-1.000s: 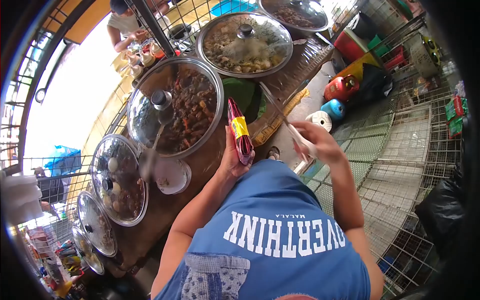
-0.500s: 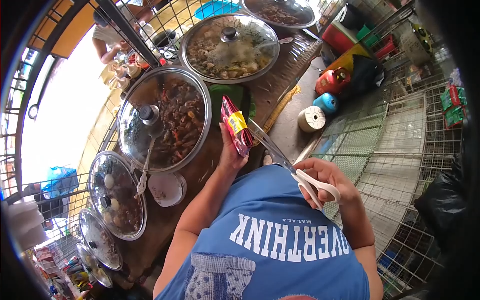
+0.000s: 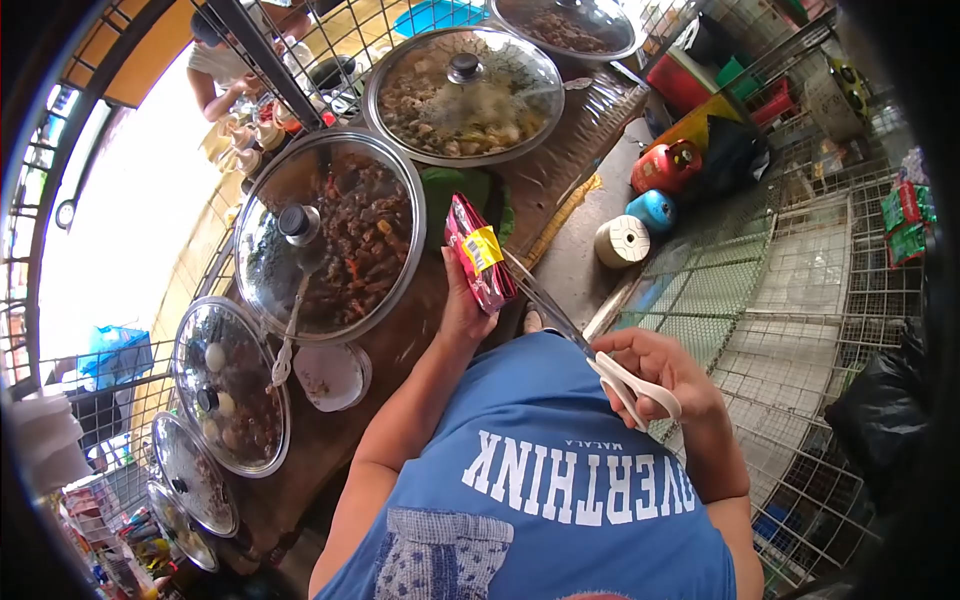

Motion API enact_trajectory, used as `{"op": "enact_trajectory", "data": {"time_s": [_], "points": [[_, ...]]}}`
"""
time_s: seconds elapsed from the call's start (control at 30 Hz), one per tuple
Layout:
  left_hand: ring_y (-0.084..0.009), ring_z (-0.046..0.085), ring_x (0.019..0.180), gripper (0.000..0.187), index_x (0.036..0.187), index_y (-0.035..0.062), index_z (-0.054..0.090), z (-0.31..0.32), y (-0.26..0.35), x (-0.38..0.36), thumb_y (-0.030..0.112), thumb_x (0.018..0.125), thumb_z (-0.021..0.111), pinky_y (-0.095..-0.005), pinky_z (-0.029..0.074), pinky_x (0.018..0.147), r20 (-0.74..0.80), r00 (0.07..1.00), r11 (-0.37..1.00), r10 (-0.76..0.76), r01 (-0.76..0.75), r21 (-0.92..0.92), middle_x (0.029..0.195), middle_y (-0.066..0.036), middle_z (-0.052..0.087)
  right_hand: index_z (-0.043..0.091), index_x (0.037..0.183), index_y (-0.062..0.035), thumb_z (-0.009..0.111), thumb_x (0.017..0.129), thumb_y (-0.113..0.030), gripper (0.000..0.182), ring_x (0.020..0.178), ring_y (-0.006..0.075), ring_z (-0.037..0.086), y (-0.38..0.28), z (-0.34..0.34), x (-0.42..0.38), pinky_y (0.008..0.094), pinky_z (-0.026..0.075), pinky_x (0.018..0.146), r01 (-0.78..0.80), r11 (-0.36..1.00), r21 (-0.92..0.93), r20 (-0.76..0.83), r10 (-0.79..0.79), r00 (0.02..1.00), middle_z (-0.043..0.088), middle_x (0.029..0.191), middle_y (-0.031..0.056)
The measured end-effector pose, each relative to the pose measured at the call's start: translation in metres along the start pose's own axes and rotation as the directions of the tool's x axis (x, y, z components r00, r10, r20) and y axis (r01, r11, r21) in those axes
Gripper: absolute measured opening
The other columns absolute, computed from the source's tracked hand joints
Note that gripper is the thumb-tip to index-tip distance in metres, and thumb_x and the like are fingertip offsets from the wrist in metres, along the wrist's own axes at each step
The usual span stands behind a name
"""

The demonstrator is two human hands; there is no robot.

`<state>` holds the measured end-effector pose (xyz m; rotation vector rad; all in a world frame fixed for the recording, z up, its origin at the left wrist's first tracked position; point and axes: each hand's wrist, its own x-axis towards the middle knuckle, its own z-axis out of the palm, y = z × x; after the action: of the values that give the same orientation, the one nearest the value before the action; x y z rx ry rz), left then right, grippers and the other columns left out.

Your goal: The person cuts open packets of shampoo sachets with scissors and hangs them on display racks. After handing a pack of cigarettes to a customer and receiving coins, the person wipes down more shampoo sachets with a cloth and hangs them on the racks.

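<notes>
My left hand (image 3: pixel 468 302) is wrapped round a bundle of shiny red packets (image 3: pixel 492 290) banded with a yellow label (image 3: pixel 481 249). In my right hand (image 3: pixel 662 372) is a pair of scissors (image 3: pixel 632 384) with white handles, fingers through the loops. Their long metal blades point up and left, the tips right at the bundle's right edge by the label. Both hands are in front of my blue shirt. Beyond the bundle, a green cloth-like item (image 3: pixel 452 200) lies on the brown table (image 3: pixel 400 325).
Large pans with glass lids hold cooked food: a dark dish (image 3: pixel 365 230), a pale dish (image 3: pixel 420 110) and several more. A stack of white plates (image 3: pixel 332 378) sits nearby. To the right are a red tank (image 3: pixel 665 167), twine spools (image 3: pixel 622 242) and wire mesh. Another person (image 3: pixel 215 75) is beyond the grille.
The scissors have closed further, their handles drawing together, and the blade tips sit slightly lower at the bundle. The bundle has turned slightly, showing more of its label.
</notes>
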<state>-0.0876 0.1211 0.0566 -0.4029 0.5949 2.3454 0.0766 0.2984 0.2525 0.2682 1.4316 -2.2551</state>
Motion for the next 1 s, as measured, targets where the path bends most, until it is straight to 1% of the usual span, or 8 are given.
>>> {"op": "enact_trajectory", "data": {"time_s": [0.27, 0.47, 0.57, 0.63, 0.7, 0.73, 0.97, 1.0], "points": [[-0.011, 0.065, 0.061, 0.059, 0.105, 0.0204, 0.061, -0.001, -0.003, 0.0, 0.074, 0.085, 0.047, -0.0249, 0.056, 0.052, 0.091, 0.996, 0.999, -0.021, 0.017, 0.045, 0.077, 0.003, 0.066, 0.04, 0.136, 0.0071, 0.082, 0.077, -0.019, 0.077, 0.067, 0.0094, 0.061, 0.002, 0.004, -0.005, 0.02, 0.049, 0.053, 0.013, 1.0, 0.028, -0.026, -0.013, 1.0, 0.062, 0.087, 0.0073], [-0.011, 0.066, 0.07, 0.059, 0.108, 0.0207, 0.062, 0.012, -0.006, -0.009, 0.074, 0.086, 0.046, -0.0246, 0.055, 0.06, 0.017, 1.0, 0.999, -0.015, 0.014, 0.04, 0.083, 0.004, 0.066, 0.04, 0.138, 0.0043, 0.079, 0.08, -0.016, 0.074, 0.073, 0.0088, 0.058, 0.016, 0.007, 0.004, 0.0204, 0.048, 0.059, 0.058, 0.998, 0.019, -0.028, -0.057, 0.998, 0.06, 0.09, 0.006], [-0.0109, 0.065, 0.082, 0.063, 0.119, 0.0191, 0.059, 0.003, -0.01, -0.005, 0.072, 0.088, 0.045, -0.0259, 0.054, 0.068, 0.088, 0.996, 0.998, 0.013, -0.019, 0.067, 0.094, 0.004, 0.066, 0.039, 0.14, 0.0019, 0.078, 0.081, -0.015, 0.073, 0.075, 0.0087, 0.057, 0.029, 0.008, 0.013, 0.0206, 0.047, 0.062, 0.055, 0.998, 0.033, -0.049, -0.053, 0.997, 0.059, 0.091, 0.0058], [-0.0123, 0.063, 0.097, 0.067, 0.13, 0.0151, 0.052, 0.006, -0.01, -0.007, 0.069, 0.091, 0.042, -0.0282, 0.052, 0.082, 0.087, 0.993, 0.989, 0.077, -0.087, 0.123, 0.108, 0.0, 0.064, 0.038, 0.141, 0.0004, 0.077, 0.083, -0.018, 0.072, 0.074, 0.0089, 0.057, 0.035, 0.008, 0.02, 0.0209, 0.047, 0.061, 0.125, 0.991, 0.043, -0.047, -0.122, 0.991, 0.059, 0.09, 0.0057], [-0.015, 0.059, 0.109, 0.069, 0.136, 0.0107, 0.047, 0.001, -0.009, -0.017, 0.065, 0.094, 0.04, -0.0322, 0.048, 0.094, 0.066, 0.997, 0.952, 0.028, -0.047, 0.303, 0.12, -0.004, 0.061, 0.038, 0.141, 0.0, 0.075, 0.085, -0.019, 0.07, 0.074, 0.0097, 0.058, 0.034, 0.007, 0.023, 0.0218, 0.047, 0.06, 0.126, 0.991, 0.049, -0.071, -0.122, 0.99, 0.059, 0.091, 0.0063], [-0.018, 0.059, 0.109, 0.067, 0.135, 0.0088, 0.047, -0.003, -0.022, -0.012, 0.063, 0.096, 0.038, -0.034, 0.048, 0.095, 0.17, 0.974, 0.949, 0.148, -0.189, 0.254, 0.123, -0.007, 0.06, 0.038, 0.141, -0.0003, 0.074, 0.086, -0.02, 0.069, 0.074, 0.0103, 0.059, 0.036, 0.002, 0.026, 0.0221, 0.048, 0.06, 0.147, 0.983, 0.115, -0.049, -0.142, 0.989, 0.06, 0.091, 0.0067], [-0.0171, 0.062, 0.098, 0.068, 0.13, 0.0111, 0.05, -0.001, -0.017, -0.015, 0.067, 0.094, 0.036, -0.0335, 0.052, 0.086, 0.154, 0.987, 0.972, 0.051, -0.084, 0.217, 0.109, -0.004, 0.063, 0.044, 0.138, 0.0001, 0.079, 0.081, -0.016, 0.069, 0.07, 0.01, 0.06, 0.029, 0.007, 0.026, 0.0223, 0.049, 0.058, 0.184, 0.975, 0.127, -0.103, -0.172, 0.98, 0.061, 0.09, 0.0075], [-0.0162, 0.063, 0.085, 0.068, 0.125, 0.0131, 0.052, -0.002, -0.016, -0.013, 0.07, 0.093, 0.034, -0.0325, 0.054, 0.074, 0.153, 0.988, 0.97, 0.015, -0.052, 0.239, 0.1, -0.002, 0.063, 0.045, 0.138, 0.0004, 0.081, 0.079, -0.019, 0.072, 0.071, 0.0101, 0.06, 0.024, 0.011, 0.022, 0.0218, 0.048, 0.058, 0.233, 0.97, 0.065, -0.11, -0.225, 0.968, 0.061, 0.089, 0.0075]]}}
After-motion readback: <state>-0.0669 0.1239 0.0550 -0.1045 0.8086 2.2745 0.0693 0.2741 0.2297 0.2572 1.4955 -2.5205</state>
